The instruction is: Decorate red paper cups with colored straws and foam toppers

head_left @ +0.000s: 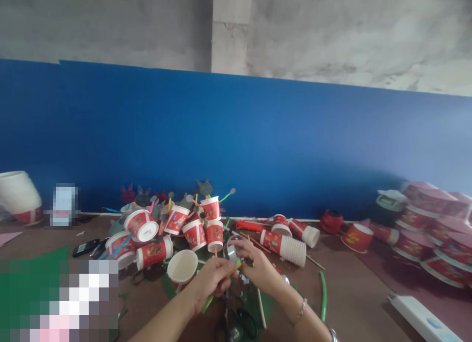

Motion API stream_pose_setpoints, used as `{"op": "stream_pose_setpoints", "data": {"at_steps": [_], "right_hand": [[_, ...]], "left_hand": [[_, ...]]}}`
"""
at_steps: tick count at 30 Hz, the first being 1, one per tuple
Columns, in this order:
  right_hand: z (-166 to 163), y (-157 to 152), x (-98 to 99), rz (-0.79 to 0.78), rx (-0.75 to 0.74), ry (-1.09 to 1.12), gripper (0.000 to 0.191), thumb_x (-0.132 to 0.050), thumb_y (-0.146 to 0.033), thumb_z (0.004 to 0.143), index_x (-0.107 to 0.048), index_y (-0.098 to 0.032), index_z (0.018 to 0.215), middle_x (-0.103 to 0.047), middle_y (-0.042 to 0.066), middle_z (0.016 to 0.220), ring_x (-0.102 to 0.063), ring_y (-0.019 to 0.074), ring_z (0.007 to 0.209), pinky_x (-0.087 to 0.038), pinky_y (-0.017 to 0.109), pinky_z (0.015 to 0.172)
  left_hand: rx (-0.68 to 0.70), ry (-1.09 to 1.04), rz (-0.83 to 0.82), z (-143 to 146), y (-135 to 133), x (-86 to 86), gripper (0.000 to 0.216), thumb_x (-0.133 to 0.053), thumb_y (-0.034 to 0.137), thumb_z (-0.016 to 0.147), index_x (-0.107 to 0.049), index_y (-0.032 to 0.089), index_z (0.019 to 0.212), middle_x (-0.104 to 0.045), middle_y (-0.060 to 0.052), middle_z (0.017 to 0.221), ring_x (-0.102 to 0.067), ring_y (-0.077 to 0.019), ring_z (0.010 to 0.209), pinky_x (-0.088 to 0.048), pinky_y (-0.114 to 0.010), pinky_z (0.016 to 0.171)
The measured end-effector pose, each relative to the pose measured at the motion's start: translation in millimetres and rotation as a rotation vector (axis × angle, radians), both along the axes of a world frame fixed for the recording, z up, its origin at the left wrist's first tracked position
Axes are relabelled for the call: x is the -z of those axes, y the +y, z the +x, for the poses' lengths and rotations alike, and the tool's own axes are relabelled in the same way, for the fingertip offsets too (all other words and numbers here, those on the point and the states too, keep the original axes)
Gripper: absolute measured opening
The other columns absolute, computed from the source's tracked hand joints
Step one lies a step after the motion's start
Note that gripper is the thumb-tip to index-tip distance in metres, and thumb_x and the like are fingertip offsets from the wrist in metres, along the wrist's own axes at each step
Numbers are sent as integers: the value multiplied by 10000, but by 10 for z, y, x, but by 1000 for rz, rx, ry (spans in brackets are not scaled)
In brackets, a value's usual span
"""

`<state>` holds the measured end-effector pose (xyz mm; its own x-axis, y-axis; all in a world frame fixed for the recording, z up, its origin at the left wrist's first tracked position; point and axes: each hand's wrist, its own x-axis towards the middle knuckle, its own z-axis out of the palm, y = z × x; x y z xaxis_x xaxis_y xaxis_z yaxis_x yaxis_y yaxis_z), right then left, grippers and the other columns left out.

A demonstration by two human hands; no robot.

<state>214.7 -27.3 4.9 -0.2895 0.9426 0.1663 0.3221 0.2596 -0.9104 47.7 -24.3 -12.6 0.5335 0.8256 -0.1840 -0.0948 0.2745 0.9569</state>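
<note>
My left hand [217, 277] is closed around a narrow yellow-green strip [207, 303], whose one end sticks out below the palm and whose other end shows by my fingertips. Close beside it, my right hand [258, 266] curls its fingers on a roll of clear tape [231, 249], right over the strip's upper end. A white paper cup [182, 266] lies tilted, mouth towards me, left of my hands. Below them are dark-handled scissors [246, 323] and a thin wooden stick [261, 308].
Red printed paper cups with paper animal heads crowd the back left, among them a cup [154, 252] on its side. A nested cup stack [283, 247] lies right. Decorated tubs [415, 243], a green tube [323, 296] and a white box [424, 317] are further right. A blue panel [236, 140] rises behind.
</note>
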Motion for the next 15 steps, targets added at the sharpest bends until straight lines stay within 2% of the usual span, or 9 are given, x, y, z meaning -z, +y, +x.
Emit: {"op": "stream_pose_setpoints", "data": {"at_steps": [5,8,15], "right_hand": [[45,36,58,-76,-75,62,659,-450,-35,624,-498,-215,1256,-683,21,930,-640,158,821,-470,228,638],[56,50,82,-111,-93,95,676,-456,-35,609,-495,-211,1261,-675,6,872,-626,137,734,-451,212,589],[81,58,12,-207,-167,199,673,-472,-39,576,-527,-173,1233,-704,-2,808,-618,139,713,-424,228,619]], "left_hand": [[56,76,50,-22,-10,-55,496,-623,644,667,-597,152,612,-388,76,336,-218,-41,293,-100,-226,356],[54,149,102,-13,-16,-70,507,-615,655,661,-612,152,596,-410,64,334,-241,-48,289,-103,-233,360],[74,210,166,45,-87,-102,471,-641,611,666,-572,166,525,-428,54,350,-301,-58,315,-132,-235,400]]}}
